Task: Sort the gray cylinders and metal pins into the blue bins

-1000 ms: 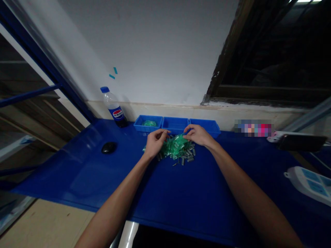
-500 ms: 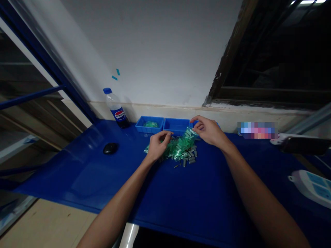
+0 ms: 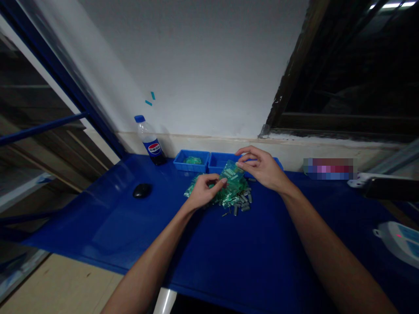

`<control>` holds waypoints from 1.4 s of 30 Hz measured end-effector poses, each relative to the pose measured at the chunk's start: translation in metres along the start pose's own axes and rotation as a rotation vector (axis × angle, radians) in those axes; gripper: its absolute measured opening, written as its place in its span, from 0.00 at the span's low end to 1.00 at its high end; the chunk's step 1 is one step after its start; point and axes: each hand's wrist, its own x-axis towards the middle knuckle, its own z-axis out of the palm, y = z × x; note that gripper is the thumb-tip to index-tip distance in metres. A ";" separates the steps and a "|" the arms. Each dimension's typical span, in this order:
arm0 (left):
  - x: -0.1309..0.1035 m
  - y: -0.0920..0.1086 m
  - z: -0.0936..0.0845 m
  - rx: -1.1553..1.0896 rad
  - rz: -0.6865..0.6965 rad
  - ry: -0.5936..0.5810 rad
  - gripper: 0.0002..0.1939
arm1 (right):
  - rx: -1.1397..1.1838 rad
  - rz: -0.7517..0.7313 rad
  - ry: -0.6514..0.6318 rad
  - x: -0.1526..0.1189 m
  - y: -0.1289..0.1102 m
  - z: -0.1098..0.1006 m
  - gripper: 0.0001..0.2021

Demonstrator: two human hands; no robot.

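A pile of green plastic bags [image 3: 231,194] lies on the blue table, with grey cylindrical pieces [image 3: 245,206] along its right and front sides. My left hand [image 3: 207,190] is at the pile's left side, thumb and index finger pinched on the lower edge of a small clear green bag [image 3: 231,170]. The bag stands raised above the pile. At its upper right corner, my right hand [image 3: 258,167] pinches the bag between thumb and fingers. Small grey pieces seem to show through the bag's film.
Behind the pile stand blue trays; the left one [image 3: 180,165] holds green bags, the middle one [image 3: 214,168] is nearer my right hand. A cola bottle [image 3: 152,146] and black mouse [image 3: 142,190] are left, a white device [image 3: 401,242] right.
The small bag is now raised between both hands. My left hand has moved slightly right and down, and my right hand's fingers have come a little left. The whole view has shifted slightly.
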 end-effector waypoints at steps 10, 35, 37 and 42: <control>0.008 -0.012 -0.015 -0.152 -0.018 0.198 0.24 | -0.179 0.147 -0.083 0.000 0.021 -0.002 0.10; 0.006 -0.020 -0.003 0.187 0.014 0.221 0.17 | -0.062 0.180 -0.057 0.003 0.030 -0.007 0.13; 0.005 -0.018 -0.002 0.181 0.022 0.190 0.17 | -0.038 0.136 -0.043 0.002 0.023 -0.006 0.13; 0.002 -0.009 -0.001 0.069 0.003 0.045 0.19 | 0.064 0.114 -0.045 0.002 0.013 0.003 0.13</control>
